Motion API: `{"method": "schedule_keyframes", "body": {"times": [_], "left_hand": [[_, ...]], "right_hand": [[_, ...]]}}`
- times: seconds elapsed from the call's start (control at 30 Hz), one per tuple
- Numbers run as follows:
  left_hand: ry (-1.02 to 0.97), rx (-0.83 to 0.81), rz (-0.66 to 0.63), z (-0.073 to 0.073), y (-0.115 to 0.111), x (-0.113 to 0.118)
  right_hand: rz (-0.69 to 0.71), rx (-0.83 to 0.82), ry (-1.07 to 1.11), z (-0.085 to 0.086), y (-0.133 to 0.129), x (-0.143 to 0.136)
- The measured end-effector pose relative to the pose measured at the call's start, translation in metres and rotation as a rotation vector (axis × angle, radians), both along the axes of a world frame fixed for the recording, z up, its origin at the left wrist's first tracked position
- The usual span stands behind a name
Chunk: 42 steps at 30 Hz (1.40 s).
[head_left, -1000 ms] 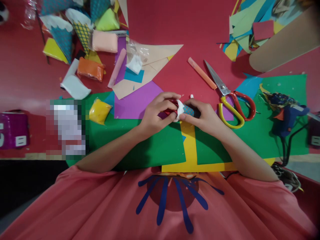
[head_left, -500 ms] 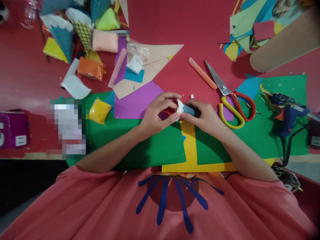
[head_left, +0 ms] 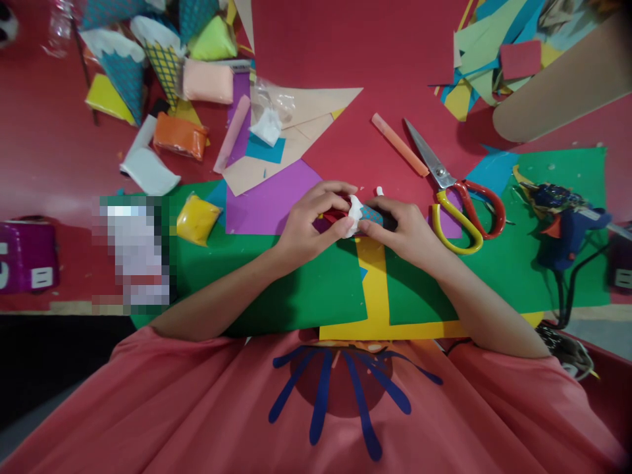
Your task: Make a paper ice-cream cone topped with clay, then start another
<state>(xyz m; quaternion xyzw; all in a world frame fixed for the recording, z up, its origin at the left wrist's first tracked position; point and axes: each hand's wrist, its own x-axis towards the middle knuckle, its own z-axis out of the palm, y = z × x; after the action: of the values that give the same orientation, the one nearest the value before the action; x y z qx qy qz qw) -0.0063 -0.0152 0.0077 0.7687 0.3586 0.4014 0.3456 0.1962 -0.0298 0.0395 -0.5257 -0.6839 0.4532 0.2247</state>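
Between my two hands lies a small blue-patterned cone (head_left: 372, 216) on its side, with a white wavy rim (head_left: 354, 216) at its wide end and something red inside that end. My left hand (head_left: 309, 227) has its fingers curled round the wide end, with the thumb pressed on the white rim. The fingers of my right hand (head_left: 407, 230) close round the narrow end, the thumb near the rim. The tip of the cone is hidden by the right hand. Both hands are just above green and purple sheets (head_left: 276, 204).
Scissors (head_left: 442, 174) and an orange stick (head_left: 399, 145) lie right of my hands. A blue glue gun (head_left: 567, 237) rests far right, near a cardboard tube (head_left: 557, 85). Wrapped clay packs (head_left: 197, 219) and finished cones (head_left: 121, 72) are at the left.
The cone has turned slightly in my hands, and more of its white rim shows. My left thumb and fingers have shifted a little on the rim.
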Motion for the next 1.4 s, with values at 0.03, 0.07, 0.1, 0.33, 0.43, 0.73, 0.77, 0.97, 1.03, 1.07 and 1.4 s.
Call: {"method": "schedule_keyframes", "body": {"times": [0.03, 0.07, 0.1, 0.33, 0.43, 0.73, 0.77, 0.97, 1.03, 1.07, 1.4], "left_hand": [[0.0, -0.007, 0.006, 0.0, 0.0, 0.0], [0.0, -0.014, 0.014, 0.0, 0.001, 0.0], [-0.001, -0.022, 0.023, 0.0, 0.002, -0.001], [-0.021, -0.159, 0.053, -0.005, 0.009, -0.003], [-0.003, -0.185, 0.049, -0.007, 0.01, -0.004], [0.014, -0.109, 0.1, -0.006, 0.008, -0.003], [0.04, -0.102, 0.102, -0.005, 0.008, -0.004], [0.11, -0.039, 0.079, -0.003, 0.008, -0.005], [0.052, -0.044, 0.087, -0.005, 0.007, -0.005], [0.002, -0.055, 0.102, -0.005, 0.007, -0.005], [0.107, 0.103, 0.243, 0.002, 0.011, -0.006]], "right_hand": [[0.006, 0.003, -0.002, 0.0, 0.0, 0.0], [0.017, 0.003, -0.002, -0.001, 0.0, 0.001], [0.031, 0.0, 0.002, -0.001, 0.001, 0.001], [0.044, 0.005, 0.09, -0.006, 0.002, 0.005], [0.028, 0.009, 0.1, -0.007, 0.002, 0.005], [-0.023, -0.021, 0.138, -0.004, -0.003, 0.001], [-0.028, -0.023, 0.13, -0.004, -0.003, 0.001], [-0.027, -0.012, 0.127, -0.007, -0.004, 0.0], [-0.047, -0.021, 0.145, -0.006, -0.004, -0.001], [-0.063, -0.03, 0.155, -0.006, -0.004, -0.002], [-0.15, -0.164, 0.267, -0.012, -0.006, -0.006]]}}
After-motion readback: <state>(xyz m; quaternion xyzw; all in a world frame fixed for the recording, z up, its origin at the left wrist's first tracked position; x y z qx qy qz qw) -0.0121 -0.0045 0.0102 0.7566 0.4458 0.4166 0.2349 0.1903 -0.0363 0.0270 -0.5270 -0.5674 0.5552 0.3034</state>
